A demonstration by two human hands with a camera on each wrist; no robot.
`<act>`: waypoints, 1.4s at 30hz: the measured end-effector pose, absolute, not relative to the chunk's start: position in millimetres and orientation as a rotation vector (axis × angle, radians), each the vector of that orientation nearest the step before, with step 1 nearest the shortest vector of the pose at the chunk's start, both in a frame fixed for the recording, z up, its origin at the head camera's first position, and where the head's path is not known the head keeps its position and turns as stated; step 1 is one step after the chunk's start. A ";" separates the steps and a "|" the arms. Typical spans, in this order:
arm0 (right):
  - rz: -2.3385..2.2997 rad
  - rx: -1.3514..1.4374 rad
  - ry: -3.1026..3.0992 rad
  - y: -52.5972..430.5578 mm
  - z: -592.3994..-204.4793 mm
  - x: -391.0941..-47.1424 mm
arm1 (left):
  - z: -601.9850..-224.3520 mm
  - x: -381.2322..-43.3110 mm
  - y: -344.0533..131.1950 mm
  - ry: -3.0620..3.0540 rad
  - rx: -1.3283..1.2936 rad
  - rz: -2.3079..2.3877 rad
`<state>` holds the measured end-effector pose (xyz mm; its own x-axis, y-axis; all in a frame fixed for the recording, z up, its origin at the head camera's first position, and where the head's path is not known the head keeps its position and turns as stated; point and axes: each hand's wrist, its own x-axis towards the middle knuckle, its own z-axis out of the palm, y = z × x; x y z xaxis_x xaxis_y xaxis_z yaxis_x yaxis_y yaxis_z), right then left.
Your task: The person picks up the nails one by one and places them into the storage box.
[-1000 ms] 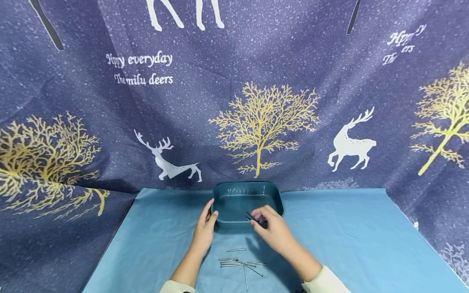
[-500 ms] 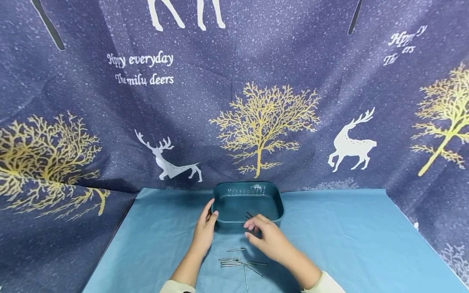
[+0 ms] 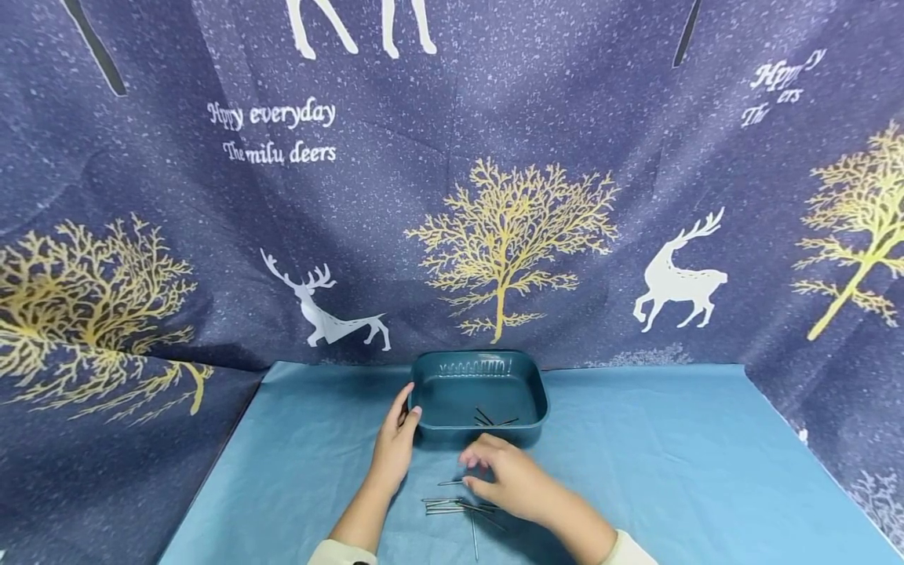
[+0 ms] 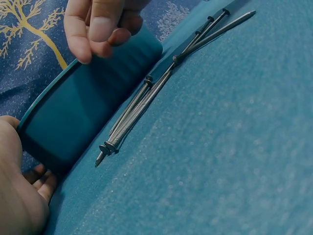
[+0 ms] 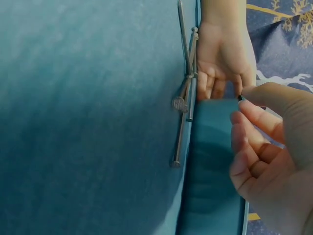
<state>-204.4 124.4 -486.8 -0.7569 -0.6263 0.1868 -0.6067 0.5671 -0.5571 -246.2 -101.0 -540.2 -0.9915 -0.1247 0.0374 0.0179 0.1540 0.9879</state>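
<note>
My left hand (image 3: 392,443) holds the front left corner of a dark teal plastic tray (image 3: 452,431), thumb at the front and fingers along its side. Inside the tray's front right lie several nails (image 3: 484,416). My right hand (image 3: 512,479) is in front of the tray, over the nails on the cloth. Its fingers are loosely bent, with a gap between thumb and forefinger in the head view. A loose pile of steel nails (image 3: 445,511) lies below; one single nail (image 3: 449,482) is partly hidden by the right thumb. The left wrist view shows the nails' (image 4: 139,105) flat heads.
A light blue cloth (image 3: 671,455) covers the table. Behind it hangs a dark blue curtain (image 3: 395,235) printed with gold trees and white deer, close to the tray's far side.
My right hand has let go of nails into the tray and come back toward the nails on the cloth. The left hand and the tray have stayed in place.
</note>
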 end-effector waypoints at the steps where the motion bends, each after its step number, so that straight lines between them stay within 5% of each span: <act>1: -0.952 -1.084 2.741 123.9 -486.8 -204.1 | -540.3 -246.3 -101.3 -2.298 0.110 -1.977; 42: -0.575 -1.140 2.697 108.0 -496.1 -199.3 | -537.0 -244.3 -102.3 -2.284 0.067 -2.007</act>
<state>-199.3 108.0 -496.1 -0.6975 -0.7166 0.0043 -0.6560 0.6361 -0.4063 -244.3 -102.3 -537.0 -0.9941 -0.0986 0.0460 0.0329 0.1301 0.9909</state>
